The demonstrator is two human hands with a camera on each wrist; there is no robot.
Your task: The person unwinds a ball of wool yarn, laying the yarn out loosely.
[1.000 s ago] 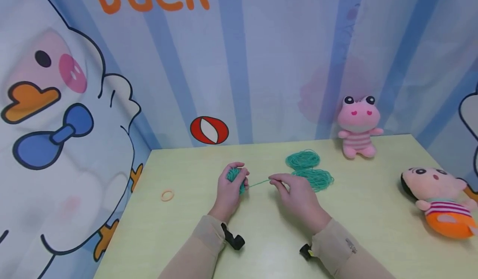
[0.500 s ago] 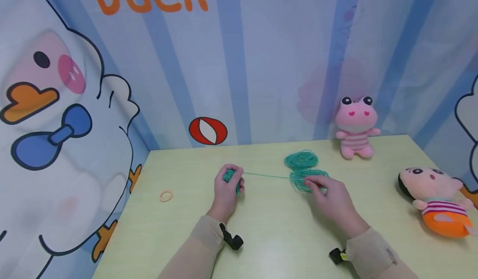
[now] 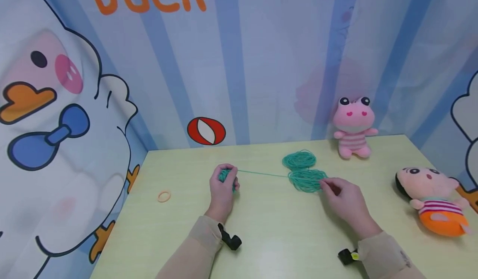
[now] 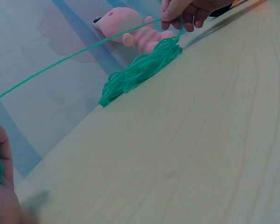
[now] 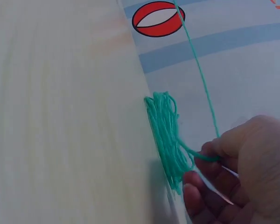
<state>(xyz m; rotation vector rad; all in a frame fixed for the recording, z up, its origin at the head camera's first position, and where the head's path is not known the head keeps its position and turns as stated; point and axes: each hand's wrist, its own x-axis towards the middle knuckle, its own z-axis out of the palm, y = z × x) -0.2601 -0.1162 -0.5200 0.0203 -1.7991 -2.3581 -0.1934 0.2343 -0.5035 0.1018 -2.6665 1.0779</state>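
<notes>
My left hand [image 3: 223,192] grips a small wound bundle of green yarn [image 3: 224,175], most of it hidden by the fingers. From that bundle a green strand [image 3: 261,173] runs taut to the right. My right hand [image 3: 345,198] pinches the strand between thumb and forefinger, as the right wrist view shows. Just left of those fingertips lies a loose yarn coil [image 3: 307,181] on the table, and a short length links it to the pinched yarn. A second coil [image 3: 298,160] lies right behind the first.
An orange ring [image 3: 164,196] lies on the table [image 3: 269,237] at the left. A pink plush toy [image 3: 354,127] sits at the back right, and a plush doll [image 3: 435,200] lies further right. A printed cloth [image 3: 269,63] hangs behind the table.
My right hand has moved to the right past the front coil, and the strand between the hands is longer. The left hand keeps its grip, shifting only slightly.
</notes>
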